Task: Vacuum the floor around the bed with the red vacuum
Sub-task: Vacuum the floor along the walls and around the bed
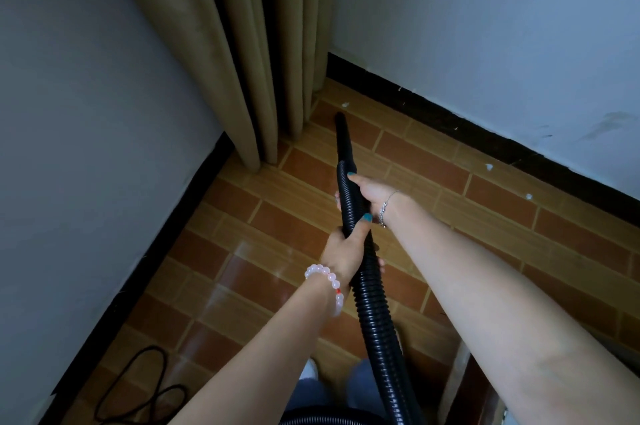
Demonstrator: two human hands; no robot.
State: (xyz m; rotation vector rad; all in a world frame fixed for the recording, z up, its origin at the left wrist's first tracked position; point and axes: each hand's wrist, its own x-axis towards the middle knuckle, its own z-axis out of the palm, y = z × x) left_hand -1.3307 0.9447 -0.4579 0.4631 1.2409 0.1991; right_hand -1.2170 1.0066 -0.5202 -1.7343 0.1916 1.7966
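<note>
The vacuum's black hose is reaching into the corner, its nozzle pointing at the floor beside the curtain, likely chasing scraps there. The right hand is gripping it ahead for aim, and the left hand is wrapping it behind for support.

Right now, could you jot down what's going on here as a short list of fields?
tool: black ribbed hose
right hand: grips the hose nearer the nozzle
left hand: grips it lower down
nozzle aim: toward the floor corner beside the curtain
debris: white scraps near the baseboard
also there: black cord lying on the tiles
</note>
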